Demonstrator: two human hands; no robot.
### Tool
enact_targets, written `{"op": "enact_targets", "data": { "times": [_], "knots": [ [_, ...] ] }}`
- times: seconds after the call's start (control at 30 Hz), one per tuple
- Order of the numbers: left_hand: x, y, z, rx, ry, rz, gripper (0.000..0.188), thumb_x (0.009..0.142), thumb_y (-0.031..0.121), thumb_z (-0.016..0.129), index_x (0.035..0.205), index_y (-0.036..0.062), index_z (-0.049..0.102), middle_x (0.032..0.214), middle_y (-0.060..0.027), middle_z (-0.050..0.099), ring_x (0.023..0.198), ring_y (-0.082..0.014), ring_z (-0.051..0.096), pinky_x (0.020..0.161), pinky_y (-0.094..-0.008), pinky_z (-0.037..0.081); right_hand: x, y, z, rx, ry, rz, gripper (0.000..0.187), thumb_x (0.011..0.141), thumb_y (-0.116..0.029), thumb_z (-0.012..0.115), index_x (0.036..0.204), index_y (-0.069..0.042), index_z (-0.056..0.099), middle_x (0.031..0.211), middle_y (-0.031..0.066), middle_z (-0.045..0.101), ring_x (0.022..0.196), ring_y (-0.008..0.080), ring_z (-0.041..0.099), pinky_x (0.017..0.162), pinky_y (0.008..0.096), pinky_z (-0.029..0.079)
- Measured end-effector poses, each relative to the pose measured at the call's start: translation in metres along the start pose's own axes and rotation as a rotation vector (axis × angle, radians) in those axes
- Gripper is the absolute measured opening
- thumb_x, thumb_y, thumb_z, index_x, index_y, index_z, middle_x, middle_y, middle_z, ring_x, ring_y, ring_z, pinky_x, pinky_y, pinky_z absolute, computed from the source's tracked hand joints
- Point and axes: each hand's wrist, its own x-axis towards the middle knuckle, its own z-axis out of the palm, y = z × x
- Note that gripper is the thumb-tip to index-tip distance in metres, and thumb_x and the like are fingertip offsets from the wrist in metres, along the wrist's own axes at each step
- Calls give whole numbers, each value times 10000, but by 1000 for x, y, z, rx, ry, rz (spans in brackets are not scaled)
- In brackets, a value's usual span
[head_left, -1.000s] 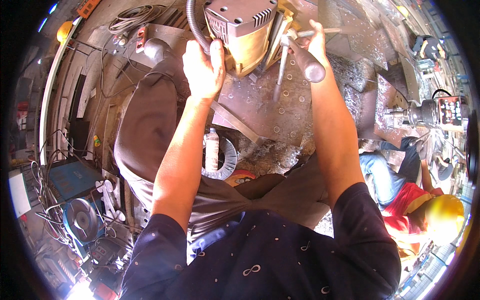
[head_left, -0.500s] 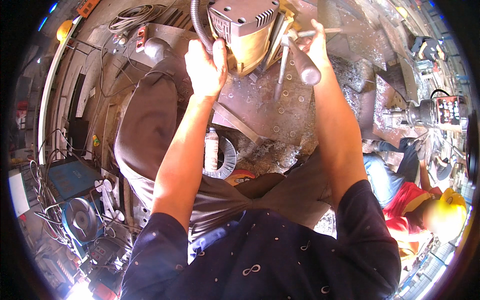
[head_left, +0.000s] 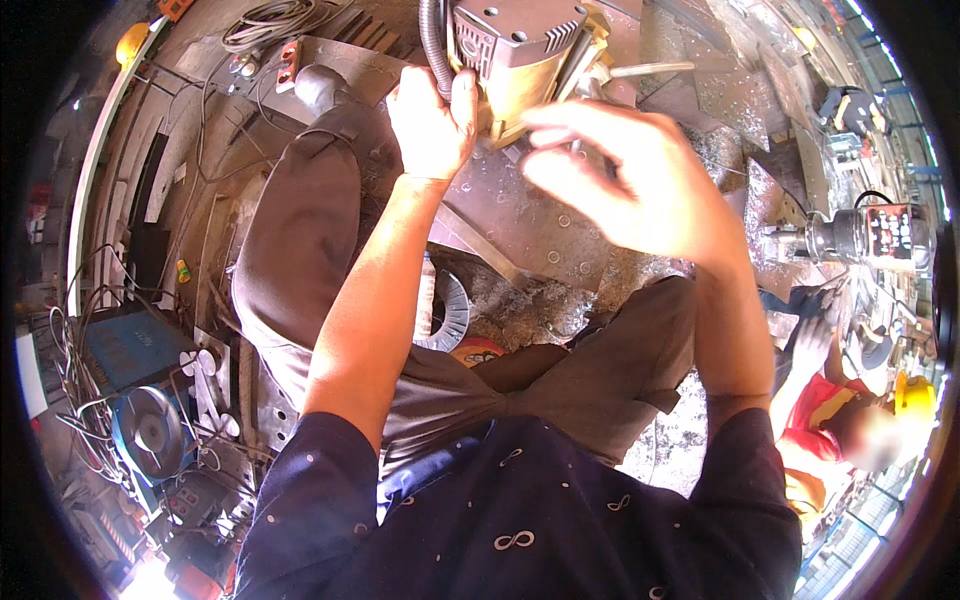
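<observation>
A flat metal plate lay under a yellow and brown magnetic drill, which was straight ahead, at the top middle of the view. The right hand was near the drill, with its grip curved and partly wide. The left hand was right by the drill's bendy gray hose, but I could not tell if its grip held anything.

Brown-and-yellow machine, white-patterned navy shirt; brown trousers

Bright light is glaring at lower left; shavings are littering the central floor; a pale beam is curving at upper left.
</observation>
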Motion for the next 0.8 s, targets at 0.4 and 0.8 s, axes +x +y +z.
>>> {"op": "enact_targets", "data": {
  "times": [0.4,0.8],
  "knots": [
    [-7,-3,1,43,-10,-42,360,898,354,767,910,51,573,850,-112,568,778,-326,583,821,-484,423,24,-8,-2,-586,-639,-30,415,920,-401,726,777,-12,705,784,193,698,846,369,707,857,474,540],
    [-5,-3,2,20,-3,-33,342,893,339,772,879,52,585,843,-111,578,761,-324,589,809,-475,429,18,-4,2,-608,-603,-72,392,916,-422,727,843,-36,714,865,167,701,934,338,694,919,455,519]
  ]
}}
